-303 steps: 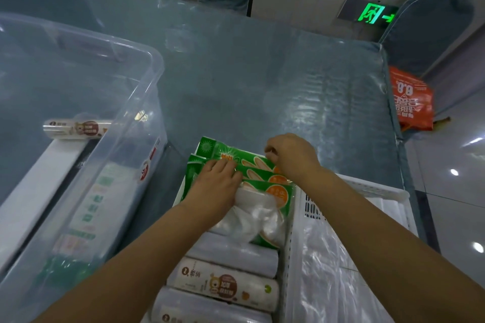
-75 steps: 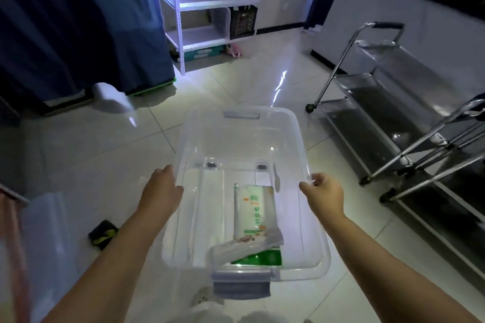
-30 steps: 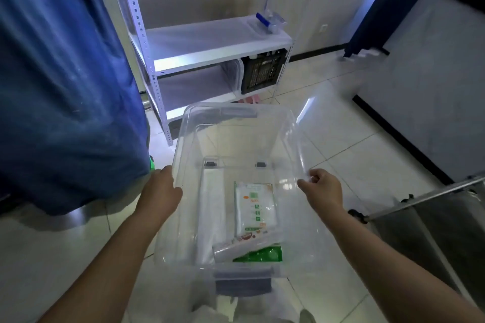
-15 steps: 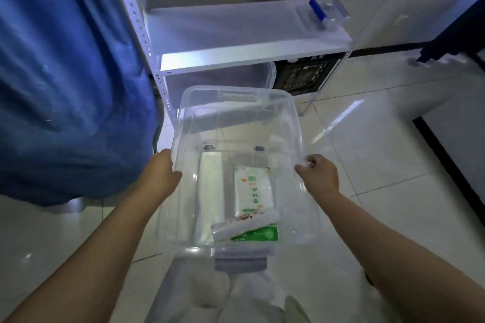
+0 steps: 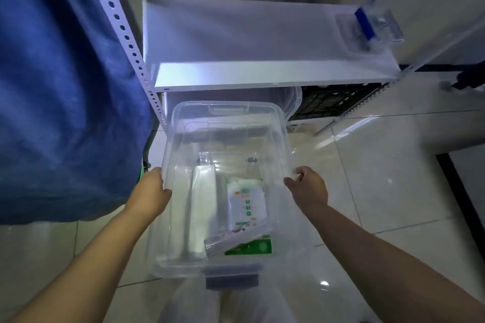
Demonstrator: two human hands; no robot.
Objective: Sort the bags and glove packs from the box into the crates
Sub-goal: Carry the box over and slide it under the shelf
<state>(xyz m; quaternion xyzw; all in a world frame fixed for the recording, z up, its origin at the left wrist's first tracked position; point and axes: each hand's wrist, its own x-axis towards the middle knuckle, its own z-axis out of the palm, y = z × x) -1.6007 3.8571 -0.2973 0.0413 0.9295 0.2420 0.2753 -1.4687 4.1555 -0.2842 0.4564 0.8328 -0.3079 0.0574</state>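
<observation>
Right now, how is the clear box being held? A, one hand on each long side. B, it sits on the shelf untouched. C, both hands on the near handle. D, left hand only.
A: the left hand grips the left rim of the box and the right hand grips the right rim, in front of the shelf.

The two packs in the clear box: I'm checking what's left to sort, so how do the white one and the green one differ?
The white pack lies flat near mid-floor, lengthwise, its printed face in full view. The green pack sits at the near end, mostly covered by the white pack and a small roll, so only a strip shows. Both rest in the clear box carried by the left hand and right hand.
</observation>
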